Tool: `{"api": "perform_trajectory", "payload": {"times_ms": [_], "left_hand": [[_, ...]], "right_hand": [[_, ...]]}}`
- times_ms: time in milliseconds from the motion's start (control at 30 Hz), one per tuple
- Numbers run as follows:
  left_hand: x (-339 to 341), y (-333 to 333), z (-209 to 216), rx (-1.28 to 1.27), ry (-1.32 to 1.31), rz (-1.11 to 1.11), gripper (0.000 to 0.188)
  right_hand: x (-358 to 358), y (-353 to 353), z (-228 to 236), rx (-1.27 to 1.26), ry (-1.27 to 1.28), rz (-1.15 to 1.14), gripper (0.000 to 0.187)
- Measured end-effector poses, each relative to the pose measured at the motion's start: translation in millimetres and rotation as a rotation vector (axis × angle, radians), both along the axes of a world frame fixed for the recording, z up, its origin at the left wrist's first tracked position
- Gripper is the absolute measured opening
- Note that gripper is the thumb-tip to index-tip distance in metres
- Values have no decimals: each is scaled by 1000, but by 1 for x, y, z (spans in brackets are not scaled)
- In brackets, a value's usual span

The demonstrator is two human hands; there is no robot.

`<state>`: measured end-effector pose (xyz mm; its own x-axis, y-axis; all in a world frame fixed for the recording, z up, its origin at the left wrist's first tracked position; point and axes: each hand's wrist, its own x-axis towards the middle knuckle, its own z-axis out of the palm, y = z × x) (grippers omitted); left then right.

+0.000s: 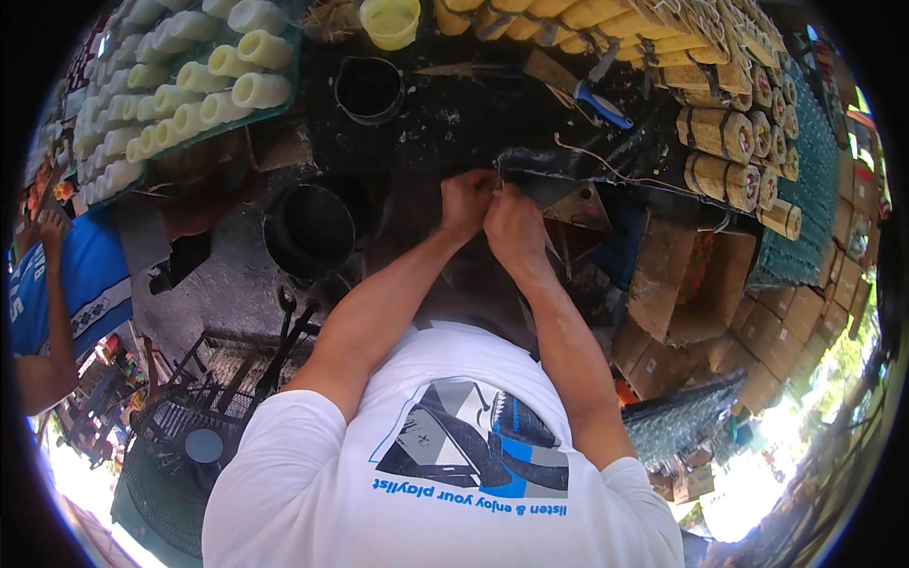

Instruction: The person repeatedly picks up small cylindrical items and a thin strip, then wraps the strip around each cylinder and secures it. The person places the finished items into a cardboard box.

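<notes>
My left hand point(466, 203) and my right hand point(514, 225) meet at the near edge of the black-covered table point(445, 118). Both are closed, fingertips pinched close together. Whatever is between them is too small and dark to make out. A thin pale cord point(606, 166) lies on the cover to the right of my hands. Farther back are a blue-handled tool point(603, 104) and a pointed blade point(450, 70). A dark round pot point(369, 91) stands on the table beyond my left hand.
Bundled bamboo-like tubes point(717, 133) are stacked at right, above an open cardboard box point(696, 284). Pale cylinders point(260, 90) fill a tray at left. A yellow tub point(389, 23) stands at the back. Lower left are a bucket point(310, 230), a fan point(194, 445) and a person in blue point(80, 275).
</notes>
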<state>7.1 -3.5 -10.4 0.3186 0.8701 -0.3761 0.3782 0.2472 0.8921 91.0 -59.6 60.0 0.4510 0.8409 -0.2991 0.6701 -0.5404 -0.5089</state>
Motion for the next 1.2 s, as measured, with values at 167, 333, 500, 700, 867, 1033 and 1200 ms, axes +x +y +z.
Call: {"api": "perform_trajectory", "payload": {"times_ms": [167,333,500,700,867,1033,1200], "left_hand": [[0,-8,-23,220,-56,16,18],[2,-2,-13,164,14,-15,18],[-2,-7,-18,176,-54,3,19],[-4,-9,-13,208,-68,14,17],[-2,-7,-16,247,-48,-30,15],[1,-5,-15,229,-51,-25,16],[1,-6,-5,192,-45,-19,19]], "right_hand": [[1,2,-11,6,4,15,18],[9,4,-9,-40,-2,67,20],[7,8,-3,-61,30,4,23],[5,12,10,-58,24,-10,25],[11,7,8,-20,18,22,26],[13,4,-2,-10,23,46,27],[15,-1,-1,-33,56,48,27]]}}
